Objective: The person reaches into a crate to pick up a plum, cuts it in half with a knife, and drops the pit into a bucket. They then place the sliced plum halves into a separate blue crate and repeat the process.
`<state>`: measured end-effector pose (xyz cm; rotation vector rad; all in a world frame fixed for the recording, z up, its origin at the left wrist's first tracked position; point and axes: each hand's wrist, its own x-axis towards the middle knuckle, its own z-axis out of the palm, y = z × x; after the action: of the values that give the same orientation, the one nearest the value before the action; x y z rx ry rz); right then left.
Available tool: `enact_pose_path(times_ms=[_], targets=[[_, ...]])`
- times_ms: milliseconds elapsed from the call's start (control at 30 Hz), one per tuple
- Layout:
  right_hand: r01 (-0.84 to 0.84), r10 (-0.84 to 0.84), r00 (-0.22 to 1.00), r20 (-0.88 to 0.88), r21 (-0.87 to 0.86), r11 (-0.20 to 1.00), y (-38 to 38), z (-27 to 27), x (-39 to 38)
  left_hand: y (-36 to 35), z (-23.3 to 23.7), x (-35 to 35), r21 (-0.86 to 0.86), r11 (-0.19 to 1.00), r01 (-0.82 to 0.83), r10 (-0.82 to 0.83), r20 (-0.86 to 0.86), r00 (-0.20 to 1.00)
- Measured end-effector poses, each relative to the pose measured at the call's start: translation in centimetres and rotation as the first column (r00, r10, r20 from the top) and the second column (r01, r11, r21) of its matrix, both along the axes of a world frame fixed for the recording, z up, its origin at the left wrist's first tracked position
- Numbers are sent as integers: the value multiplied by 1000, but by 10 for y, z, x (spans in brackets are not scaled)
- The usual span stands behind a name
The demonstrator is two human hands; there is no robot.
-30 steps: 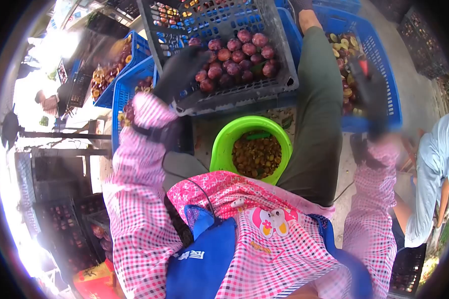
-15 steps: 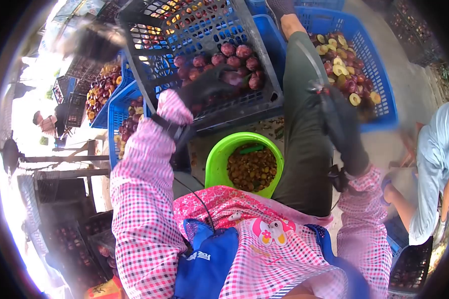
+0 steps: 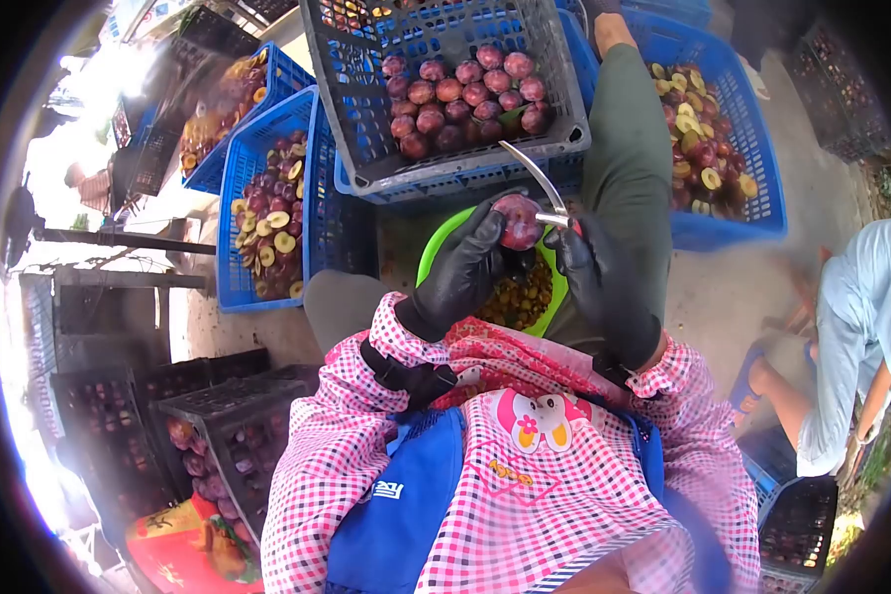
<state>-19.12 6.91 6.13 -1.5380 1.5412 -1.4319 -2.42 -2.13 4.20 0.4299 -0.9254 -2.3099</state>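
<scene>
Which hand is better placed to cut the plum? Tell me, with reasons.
Right, likely. The right hand grips the knife, blade at the plum; the left hand is occupied holding that plum over the green bowl.

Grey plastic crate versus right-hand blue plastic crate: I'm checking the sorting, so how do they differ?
The grey plastic crate holds whole dark-red plums; the blue plastic crate holds cut plums, many showing yellow flesh. Grey stands straight ahead, blue right of the leg. Both are perforated plastic.
</scene>
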Motion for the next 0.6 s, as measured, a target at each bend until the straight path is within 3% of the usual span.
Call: enact_pose_path(times_ms=[133,267,333,467,533,567,600], targets=[[-36,28,984,-174,-42,998,1,14,1,7,4,5,-100,995,-29,41,120,992],[-45,45,976,-211,5,999,2,12,1,6,14,9,-194,981,11,25,182,983],[-28,38,962,-270,38,999,3,6,2,5,18,10,-538,837,98,113,346,931],[-12,4,968,-250,-32,999,2,-1,3,2,22,6,-645,755,120,174,373,911],[-3,6,945,-328,10,1000,2,-7,3,-3,17,6,-771,587,246,271,474,838],[-1,5,945,-327,14,1000,0,-12,1,-9,20,7,-769,589,248,267,475,838],[-67,91,985,-146,160,985,-3,-19,-3,-18,27,7,-660,651,376,132,585,800]])
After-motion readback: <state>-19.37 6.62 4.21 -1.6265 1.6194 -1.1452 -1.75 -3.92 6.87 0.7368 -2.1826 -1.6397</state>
